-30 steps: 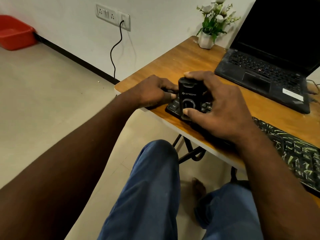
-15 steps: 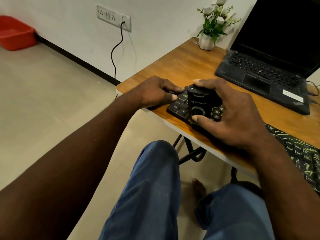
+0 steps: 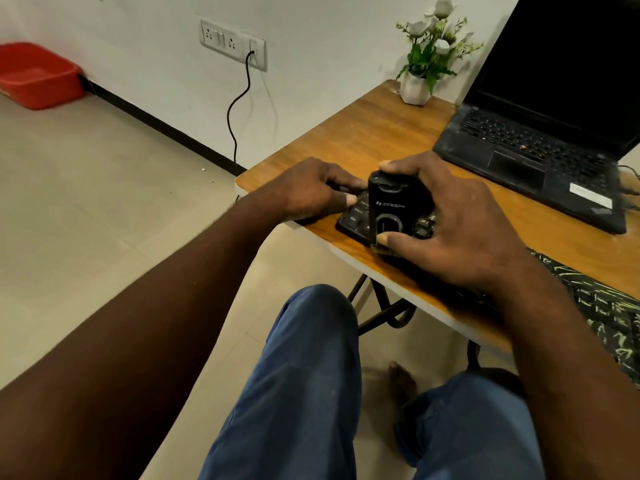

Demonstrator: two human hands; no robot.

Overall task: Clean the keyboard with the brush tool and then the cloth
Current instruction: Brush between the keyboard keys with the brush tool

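Note:
A black keyboard [image 3: 355,220] lies along the front edge of the wooden table [image 3: 363,140]; only its left end shows, the rest is under my right hand and arm. My right hand [image 3: 460,230] grips a black block-shaped brush tool [image 3: 391,209] standing upright on the keys near that left end. My left hand [image 3: 311,190] holds the keyboard's left end, fingers curled over its far edge and thumb by the keys. A dark cloth with green marks [image 3: 609,306] lies at the right on the table.
An open black laptop [image 3: 540,147] stands at the back right of the table. A white pot with flowers [image 3: 415,88] sits at the far corner. A wall socket with a black cable [image 3: 239,109] and a red tub [image 3: 38,77] on the floor lie to the left.
My right hand swept the brush tool to the right along the keys, then back left towards the keyboard's end. My left hand stayed at the keyboard's left end.

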